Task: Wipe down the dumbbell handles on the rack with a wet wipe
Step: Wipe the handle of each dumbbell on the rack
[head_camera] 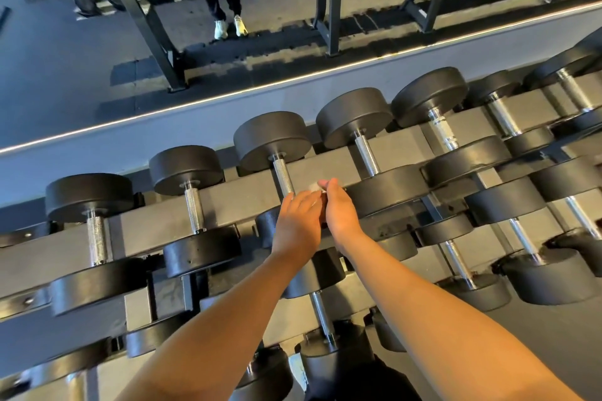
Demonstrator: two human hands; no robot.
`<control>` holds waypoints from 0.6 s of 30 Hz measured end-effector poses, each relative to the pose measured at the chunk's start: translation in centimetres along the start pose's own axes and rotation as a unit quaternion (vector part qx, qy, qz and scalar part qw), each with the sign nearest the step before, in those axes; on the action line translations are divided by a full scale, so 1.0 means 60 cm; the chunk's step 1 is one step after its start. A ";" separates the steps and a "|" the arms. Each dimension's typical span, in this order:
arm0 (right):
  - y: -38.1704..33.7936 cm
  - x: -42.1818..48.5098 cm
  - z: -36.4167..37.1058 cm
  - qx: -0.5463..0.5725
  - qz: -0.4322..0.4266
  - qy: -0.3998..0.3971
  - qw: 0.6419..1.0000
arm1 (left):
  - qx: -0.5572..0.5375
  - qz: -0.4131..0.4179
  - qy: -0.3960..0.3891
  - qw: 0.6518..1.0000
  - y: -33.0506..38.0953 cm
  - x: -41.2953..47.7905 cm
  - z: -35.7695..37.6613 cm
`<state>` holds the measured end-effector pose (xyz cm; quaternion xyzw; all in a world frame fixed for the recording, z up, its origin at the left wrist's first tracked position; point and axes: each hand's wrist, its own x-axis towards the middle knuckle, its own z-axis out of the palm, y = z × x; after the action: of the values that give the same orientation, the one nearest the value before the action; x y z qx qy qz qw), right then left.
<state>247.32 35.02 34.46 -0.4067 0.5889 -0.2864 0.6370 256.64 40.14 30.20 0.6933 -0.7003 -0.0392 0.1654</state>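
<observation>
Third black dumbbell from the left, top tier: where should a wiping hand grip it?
Its knurled chrome handle, wrapped from above: it lies bare between the two black heads, open upward, with the grey rack beam beneath.

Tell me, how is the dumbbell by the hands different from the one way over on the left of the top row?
The middle dumbbell has the left hand and the right hand, pinching a wet wipe, at its handle; nobody touches the far-left dumbbell. The middle dumbbell's handle and near head are partly hidden; the far-left dumbbell's show whole. Both have black round heads and silver handles and lie on the rack.
</observation>
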 end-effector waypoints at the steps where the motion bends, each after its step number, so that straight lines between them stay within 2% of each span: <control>1: -0.002 0.002 0.005 -0.011 -0.010 -0.007 1.000 | 0.004 -0.013 0.002 1.000 -0.009 -0.002 -0.008; 3: -0.014 -0.001 0.014 -0.028 -0.034 -0.018 0.999 | -0.004 -0.045 0.005 0.999 -0.018 -0.006 -0.027; 5: -0.019 0.001 0.027 -0.071 -0.068 -0.026 0.995 | -0.075 -0.117 0.017 0.990 -0.022 0.000 -0.046; 8: -0.021 0.012 0.048 -0.128 -0.103 -0.027 0.986 | -0.213 -0.285 -0.044 0.934 -0.051 0.033 -0.063; 11: -0.029 0.038 0.064 -0.174 -0.087 -0.016 0.981 | -0.262 -0.340 -0.075 0.900 -0.088 0.070 -0.067; 13: -0.038 0.053 0.070 -0.259 -0.106 -0.022 0.960 | -0.286 -0.364 -0.040 0.886 -0.105 0.087 -0.065; 14: -0.038 0.062 0.072 -0.300 -0.124 -0.031 0.945 | -0.317 -0.384 -0.014 0.867 -0.113 0.095 -0.061; 16: -0.039 0.071 0.071 -0.332 -0.155 -0.032 0.930 | -0.368 -0.419 0.032 0.829 -0.126 0.113 -0.049; 18: -0.036 0.082 0.071 -0.330 -0.151 -0.001 0.932 | -0.379 -0.424 0.068 0.820 -0.135 0.133 -0.038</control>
<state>252.44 30.55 33.66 -0.6784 0.5815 -0.1680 0.4166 265.15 32.40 31.44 0.8055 -0.2539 -0.3206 0.4289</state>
